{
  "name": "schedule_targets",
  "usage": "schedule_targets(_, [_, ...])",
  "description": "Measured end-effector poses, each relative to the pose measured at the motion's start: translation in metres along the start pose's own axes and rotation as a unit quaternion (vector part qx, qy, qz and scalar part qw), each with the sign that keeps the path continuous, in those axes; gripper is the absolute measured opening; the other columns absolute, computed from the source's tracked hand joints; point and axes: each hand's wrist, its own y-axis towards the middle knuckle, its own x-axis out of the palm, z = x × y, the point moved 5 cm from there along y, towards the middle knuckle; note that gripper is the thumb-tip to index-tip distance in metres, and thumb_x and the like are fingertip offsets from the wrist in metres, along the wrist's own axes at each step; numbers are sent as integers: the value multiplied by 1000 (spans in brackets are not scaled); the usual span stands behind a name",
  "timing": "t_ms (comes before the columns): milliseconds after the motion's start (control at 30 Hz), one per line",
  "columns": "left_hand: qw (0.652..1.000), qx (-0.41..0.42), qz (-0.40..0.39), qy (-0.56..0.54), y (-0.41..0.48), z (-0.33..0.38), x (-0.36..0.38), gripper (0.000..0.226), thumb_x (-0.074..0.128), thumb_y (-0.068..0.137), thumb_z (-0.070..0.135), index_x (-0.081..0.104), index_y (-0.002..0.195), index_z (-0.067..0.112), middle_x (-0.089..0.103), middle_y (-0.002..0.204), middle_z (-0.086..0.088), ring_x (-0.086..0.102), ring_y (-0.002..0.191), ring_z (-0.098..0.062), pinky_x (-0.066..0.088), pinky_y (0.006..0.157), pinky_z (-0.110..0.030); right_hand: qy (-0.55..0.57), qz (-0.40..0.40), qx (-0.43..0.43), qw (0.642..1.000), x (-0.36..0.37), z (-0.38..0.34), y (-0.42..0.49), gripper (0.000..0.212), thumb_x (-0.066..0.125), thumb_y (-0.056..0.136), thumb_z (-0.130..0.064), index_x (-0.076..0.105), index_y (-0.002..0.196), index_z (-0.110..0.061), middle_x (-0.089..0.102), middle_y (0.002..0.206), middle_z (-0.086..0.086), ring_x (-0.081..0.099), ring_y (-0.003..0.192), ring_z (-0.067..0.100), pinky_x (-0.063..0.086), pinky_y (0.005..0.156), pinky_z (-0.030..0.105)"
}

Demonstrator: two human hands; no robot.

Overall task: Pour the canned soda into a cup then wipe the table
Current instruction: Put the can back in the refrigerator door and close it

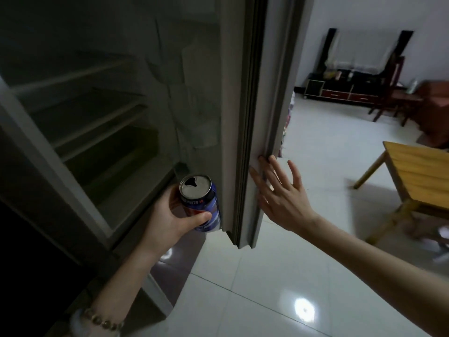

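The can (202, 205), blue with an open mouth in its top, is upright in the left hand (170, 220), fingers wrapped round its side and thumb across the front. It sits low before the open fridge (97, 122), just beside the lower edge of the fridge door (245, 117). The right hand (279, 195) is spread flat, fingers open, touching the door's outer edge and gripping nothing. A beaded bracelet (102, 321) circles the left wrist. Off to the right a wooden desk (418, 171) stands on the glossy white floor (267, 288).
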Motion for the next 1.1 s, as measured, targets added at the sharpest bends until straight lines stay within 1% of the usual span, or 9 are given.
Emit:
schedule_targets(167, [1000,3,-28,-1,25,3,31,66,88,59,10,58,118,18,67,111,4,62,106,-8,49,93,-30,2,-70,65,995,16,36,-11,54,24,99,-38,34,144,-11,42,143,21,19,143,32,16,113,56])
schedule_targets(333, [999,9,-33,2,53,14,66,73,84,49,37,59,115,20,67,111,2,62,107,-11,50,93,-35,31,-119,94,988,35,77,-16,58,15,100,-41,32,145,-9,41,144,20,21,142,32,16,112,56])
schedule_targets(467, [1000,15,-27,3,80,24,97,70,85,49,36,59,113,21,67,109,3,62,106,-11,49,91,-31,46,-141,111,983,54,113,-19,59,12,98,-40,26,147,-10,27,151,21,20,141,33,14,112,55])
schedule_targets(533, [1000,17,-22,3,94,26,114,65,90,54,21,60,111,21,68,108,3,62,103,-8,49,88,-26,60,-145,117,981,63,129,-18,59,11,98,-39,27,146,-9,27,151,21,22,141,33,14,111,54])
schedule_targets(600, [999,26,-19,1,109,30,130,59,87,60,7,59,111,20,67,107,5,62,100,-3,49,85,-20,74,-151,120,979,75,144,-16,62,7,98,-40,28,145,-6,29,150,19,23,140,33,13,111,53])
schedule_targets(733, [999,38,-2,4,137,35,159,56,84,63,4,58,111,17,66,107,6,61,98,1,46,81,-10,81,-146,114,979,100,173,-11,60,22,95,-37,28,143,-2,31,149,19,25,140,33,11,111,52])
schedule_targets(867, [999,36,33,3,162,33,181,58,85,62,8,59,113,15,67,107,4,62,99,-4,48,83,-15,91,-141,121,978,122,204,-4,62,29,92,-36,31,142,1,33,148,21,30,137,35,9,113,53])
schedule_targets(967, [998,34,60,4,177,31,194,58,86,61,10,59,111,16,67,106,5,63,99,-6,47,81,-13,114,-158,140,971,140,226,4,64,33,93,-36,24,146,0,25,152,18,21,142,32,3,114,49])
schedule_targets(1100, [997,23,76,4,193,31,208,55,86,61,11,59,109,19,67,105,5,62,98,-6,47,81,-15,153,-186,166,956,163,249,18,70,36,98,-36,2,150,-4,3,158,13,0,146,26,-5,115,43])
